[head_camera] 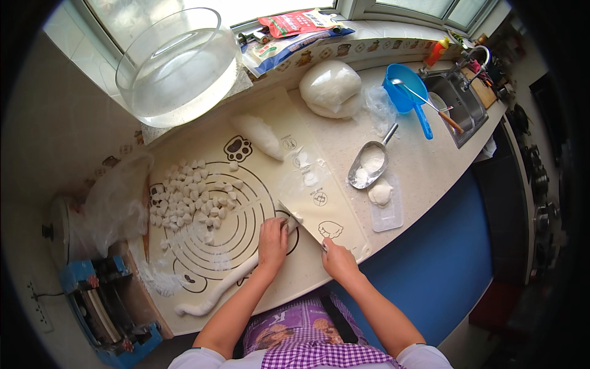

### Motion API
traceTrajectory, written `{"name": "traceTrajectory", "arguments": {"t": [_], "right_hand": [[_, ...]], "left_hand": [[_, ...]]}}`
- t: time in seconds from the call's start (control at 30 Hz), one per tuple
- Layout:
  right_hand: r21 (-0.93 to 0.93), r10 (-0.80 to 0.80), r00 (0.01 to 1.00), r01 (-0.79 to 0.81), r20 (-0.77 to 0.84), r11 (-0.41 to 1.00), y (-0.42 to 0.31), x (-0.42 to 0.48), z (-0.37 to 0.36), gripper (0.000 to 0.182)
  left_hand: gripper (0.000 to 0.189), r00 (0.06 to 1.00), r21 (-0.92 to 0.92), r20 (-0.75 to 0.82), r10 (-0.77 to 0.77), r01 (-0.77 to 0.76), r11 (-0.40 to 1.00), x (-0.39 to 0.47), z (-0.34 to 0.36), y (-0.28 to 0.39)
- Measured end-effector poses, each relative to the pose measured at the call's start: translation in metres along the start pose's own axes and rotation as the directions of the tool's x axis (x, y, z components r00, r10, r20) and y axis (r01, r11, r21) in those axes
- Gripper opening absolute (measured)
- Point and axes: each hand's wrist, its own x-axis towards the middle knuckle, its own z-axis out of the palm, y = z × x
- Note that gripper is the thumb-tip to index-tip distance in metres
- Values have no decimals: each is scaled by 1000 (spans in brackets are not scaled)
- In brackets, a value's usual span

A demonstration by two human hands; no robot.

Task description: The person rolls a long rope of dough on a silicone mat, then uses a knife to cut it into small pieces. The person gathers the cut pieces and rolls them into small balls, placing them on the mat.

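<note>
My left hand (273,243) grips the front end of a long white dough rope (226,285), which curves back toward the lower left of a printed pastry mat (318,235). In my right hand (340,259) is the handle of a knife (302,225), its blade slanting across the rope's end beside my left fingers. A small dough piece (297,217) lies against the blade's far side. Many cut dough pieces (186,196) are scattered over the mat's printed rings. Farther back on the mat rests a thick dough log (258,134).
A metal scoop of flour (372,159) and a plastic tray (387,220) with a dough lump sit rightward. Behind are a large covered dough mass (329,85), a blue dipper (405,85) and a sink (474,117). A glass bowl (179,78) and pasta machine (99,318) stand left.
</note>
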Motion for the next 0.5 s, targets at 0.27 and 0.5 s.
{"name": "traceTrajectory", "arguments": {"t": [0.27, 0.5], "right_hand": [[-42, -32, 996, 35, 78, 998, -14, -31, -26, 18], [-50, -18, 1000, 19, 26, 999, -7, -13, 6, 18]], "left_hand": [[18, 996, 71, 85, 40, -47, 996, -11, -5, 10], [22, 993, 141, 53, 104, -110, 984, -11, -8, 19]]}}
